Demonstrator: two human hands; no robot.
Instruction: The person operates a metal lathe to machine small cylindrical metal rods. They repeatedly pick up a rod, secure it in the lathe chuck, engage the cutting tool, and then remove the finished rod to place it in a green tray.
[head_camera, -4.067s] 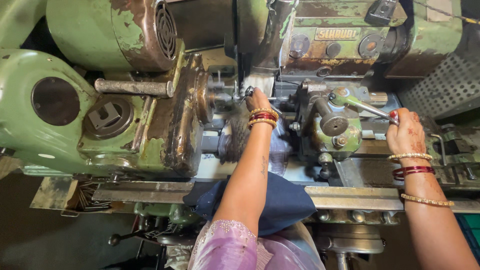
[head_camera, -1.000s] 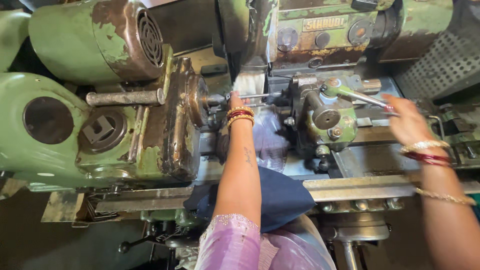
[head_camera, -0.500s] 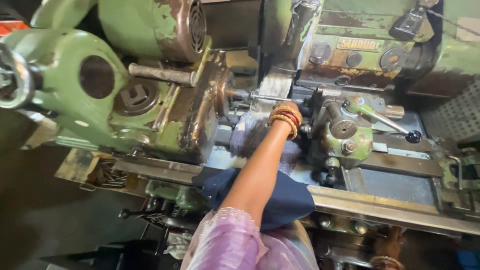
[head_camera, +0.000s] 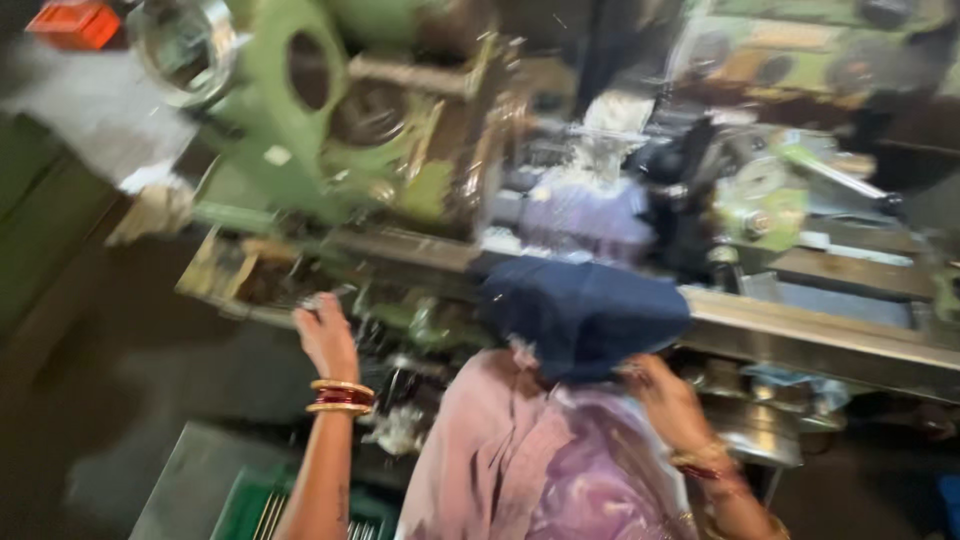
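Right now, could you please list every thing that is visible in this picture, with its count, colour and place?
lathe machine: one, green with worn patches, across the top of the view, blurred
lever handle: one, metal, upper right on the machine
metal rail: one, grey, along the machine's front at right
dark blue cloth: one, draped over the rail at centre
orange box: one, top left corner
green crate: one, bottom left, partly cut off
pink garment: one, bottom centre
bangles: several, gold and red, on the left wrist
left hand: one, raised before the machine's lower front, fingers blurred
right hand: one, at the lower edge of the blue cloth
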